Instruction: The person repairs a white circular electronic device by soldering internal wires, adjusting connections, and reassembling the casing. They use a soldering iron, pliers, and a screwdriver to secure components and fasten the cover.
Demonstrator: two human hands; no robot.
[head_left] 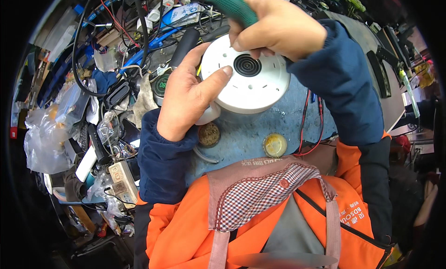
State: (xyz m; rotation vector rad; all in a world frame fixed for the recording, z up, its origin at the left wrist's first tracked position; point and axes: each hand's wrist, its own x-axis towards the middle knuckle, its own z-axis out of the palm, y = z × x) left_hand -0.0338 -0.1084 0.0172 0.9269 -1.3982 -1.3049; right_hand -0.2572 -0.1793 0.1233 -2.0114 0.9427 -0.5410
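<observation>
Head view: two hands work a white disc [251, 78] over a blue mat [251, 129].

Far left of the disc lie clear plastic bags [42, 134] and a tangle of cables [116, 41]; nearer, a small round gauge [161, 84] sits just left of it. The left hand [186, 97] grips the disc's left rim, thumb pressed flat on its top face beside the black ribbed centre [247, 65], fingers curled under the edge. The disc is held tilted just above the mat. Below it stand a dark tin [209, 135] and, further right, a yellow tin [275, 145]. The right hand [278, 27] is clenched round a green-handled tool [230, 5] at the disc's upper edge, fingertips touching the top face. Red leads [306, 125] run down right of the disc.
</observation>
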